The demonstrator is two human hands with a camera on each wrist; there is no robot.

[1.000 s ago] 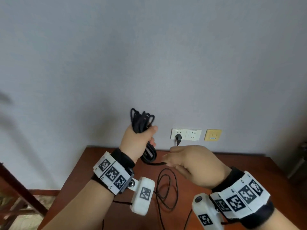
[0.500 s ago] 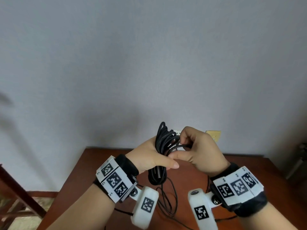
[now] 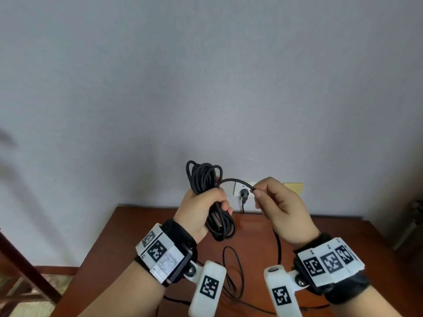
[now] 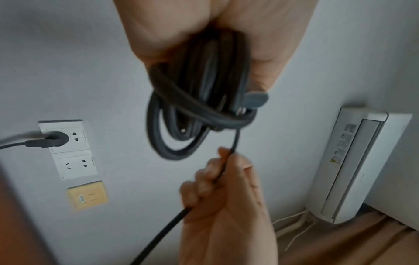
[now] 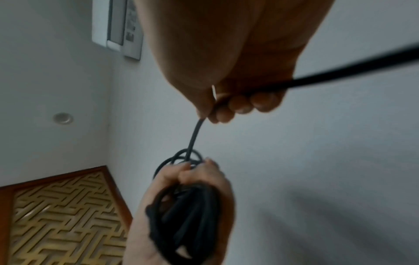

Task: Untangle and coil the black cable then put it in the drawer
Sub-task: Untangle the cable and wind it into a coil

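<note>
The black cable (image 3: 203,177) is mostly wound into a bundle of several loops that my left hand (image 3: 201,207) grips around its middle, held up in front of the wall. From the bundle a free strand arcs right to my right hand (image 3: 272,202), which pinches it between thumb and fingers. The strand runs on through that fist and hangs down to slack loops on the wooden table (image 3: 128,225). The left wrist view shows the coil (image 4: 195,107) with a grey connector at its edge, and the right hand (image 4: 224,181) below it. The right wrist view shows the strand (image 5: 195,134) leading to the bundle. No drawer is in view.
White wall sockets (image 3: 238,188) sit behind the hands, one with a black plug (image 3: 244,195) and cord in it; a yellow socket plate (image 3: 294,187) is beside them. A dark wooden chair frame (image 3: 20,264) stands at the left. An air conditioner unit (image 4: 353,165) shows in the left wrist view.
The hands came together at the bundle, then the right hand drew a strand out to the right. The left hand kept its grip and the bundle stayed raised.
</note>
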